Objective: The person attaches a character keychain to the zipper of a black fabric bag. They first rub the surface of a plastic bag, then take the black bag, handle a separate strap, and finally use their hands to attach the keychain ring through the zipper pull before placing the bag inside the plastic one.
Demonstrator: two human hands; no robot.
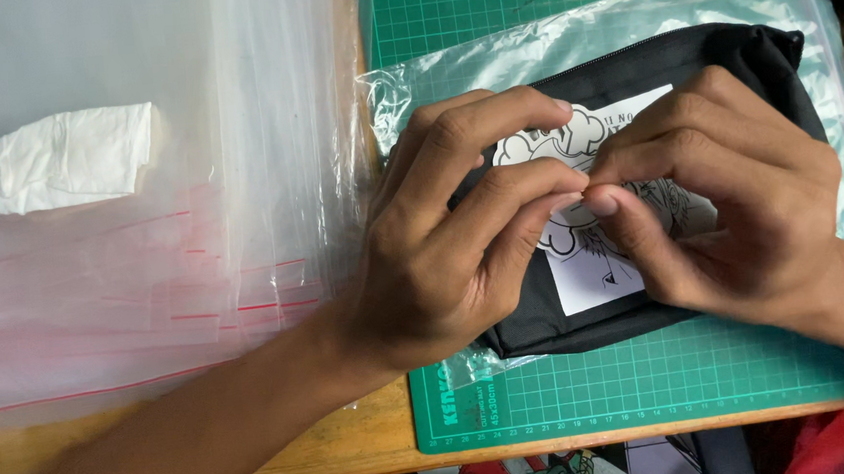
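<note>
A wooden surface (358, 443) is seen from above, with a green gridded cutting mat (654, 379) laid over its right part. At the middle of the view the left hand (452, 235) and the right hand (731, 213) are brought together, fingertips meeting over a black zippered pouch (549, 322). Both hands are curled closed in a pinch: thumb and forefinger of each are pressed toward one another at the same spot, as if something very small were gripped there, though what is pinched cannot be made out. The pouch lies directly beneath the hands, touching them, on the mat; its long axis runs from lower left up to the upper right, with the zipper along the far edge. A white printed panel with a black line drawing (596, 278) is borne on its face, and the pinch falls just over that panel. Neither hand is nearer than the other; the meeting point sits about midway.

Under the pouch a clear plastic bag (725, 2) is spread, its edges showing beyond the pouch toward the top and right. To the left, well apart from the pouch, a stack of clear zip bags with red seal lines (145, 289) is laid, and a crumpled white paper (55, 161) rests among them. Nothing stands between the hands and the pouch.
</note>
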